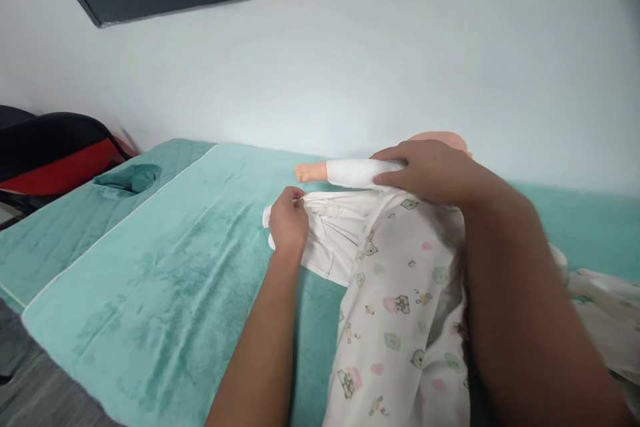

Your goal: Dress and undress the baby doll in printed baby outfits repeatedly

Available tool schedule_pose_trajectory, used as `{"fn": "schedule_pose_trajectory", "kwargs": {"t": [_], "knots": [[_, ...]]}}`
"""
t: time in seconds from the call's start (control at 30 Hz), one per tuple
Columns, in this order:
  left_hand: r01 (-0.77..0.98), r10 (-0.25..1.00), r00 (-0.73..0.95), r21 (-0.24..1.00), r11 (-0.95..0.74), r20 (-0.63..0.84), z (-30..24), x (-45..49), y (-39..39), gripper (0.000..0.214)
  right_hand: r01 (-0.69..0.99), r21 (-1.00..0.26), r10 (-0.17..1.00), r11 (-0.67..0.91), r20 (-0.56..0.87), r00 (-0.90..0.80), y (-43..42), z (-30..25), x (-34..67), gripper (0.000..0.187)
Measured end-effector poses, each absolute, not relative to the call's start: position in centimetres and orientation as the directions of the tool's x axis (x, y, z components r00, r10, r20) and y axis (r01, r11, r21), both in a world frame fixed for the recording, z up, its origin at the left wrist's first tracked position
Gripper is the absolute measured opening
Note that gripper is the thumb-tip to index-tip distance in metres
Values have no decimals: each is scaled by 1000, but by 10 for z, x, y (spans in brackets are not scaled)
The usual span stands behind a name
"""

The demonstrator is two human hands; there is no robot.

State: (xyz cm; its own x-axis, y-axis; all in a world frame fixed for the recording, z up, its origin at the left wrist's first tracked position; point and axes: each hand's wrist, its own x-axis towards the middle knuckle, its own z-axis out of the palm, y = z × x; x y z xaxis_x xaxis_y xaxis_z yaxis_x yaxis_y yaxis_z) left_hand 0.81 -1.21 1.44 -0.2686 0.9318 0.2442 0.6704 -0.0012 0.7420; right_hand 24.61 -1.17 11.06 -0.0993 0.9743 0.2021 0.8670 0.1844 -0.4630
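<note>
Left hand (289, 220): thumb and index together, pinching the far edge of the empty-looking sleeve (333, 230) near its cuff end. Right hand (425, 170): thumb and fingers apart, clamped over the white upper part of the doll's arm (350, 173); grip force, can't tell. Doll lies on the mat (175, 280), right of centre near the wall (310, 67); arm points left, bare fist (302, 173) out, just on the far side of the sleeve. Printed shirt (395, 307) runs from there to the near edge.

My read: step is working the sleeve beside the arm. Pull left along the sleeve's length, not across, or it likely twists. Pinch fabric only. Brace the arm high up, lightly, so cloth tension doesn't drag the doll. Smooth the creases at the shoulder seam; they'd probably bunch. Go easy on the thin cloth.
</note>
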Motion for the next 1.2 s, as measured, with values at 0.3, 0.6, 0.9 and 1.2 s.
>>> {"fn": "schedule_pose_trajectory", "kwargs": {"t": [0.3, 0.6, 0.9, 1.2], "knots": [[883, 852, 177, 303, -359, 493, 13, 20, -17, 60, 908, -263, 945, 326, 117, -306, -10, 94, 200, 25], [949, 946, 43, 282, -140, 322, 6, 13, -12, 40, 764, -577, 954, 288, 243, -175, -29, 71, 226, 35], [938, 930, 49, 302, -168, 364, 7, 23, -16, 49, 953, -287, 877, -97, 428, 218, -90, -16, 315, 49], [641, 668, 659, 207, -739, 345, 73, 123, -64, 32, 831, -547, 772, -100, 484, 412, -81, -16, 326, 52]]}}
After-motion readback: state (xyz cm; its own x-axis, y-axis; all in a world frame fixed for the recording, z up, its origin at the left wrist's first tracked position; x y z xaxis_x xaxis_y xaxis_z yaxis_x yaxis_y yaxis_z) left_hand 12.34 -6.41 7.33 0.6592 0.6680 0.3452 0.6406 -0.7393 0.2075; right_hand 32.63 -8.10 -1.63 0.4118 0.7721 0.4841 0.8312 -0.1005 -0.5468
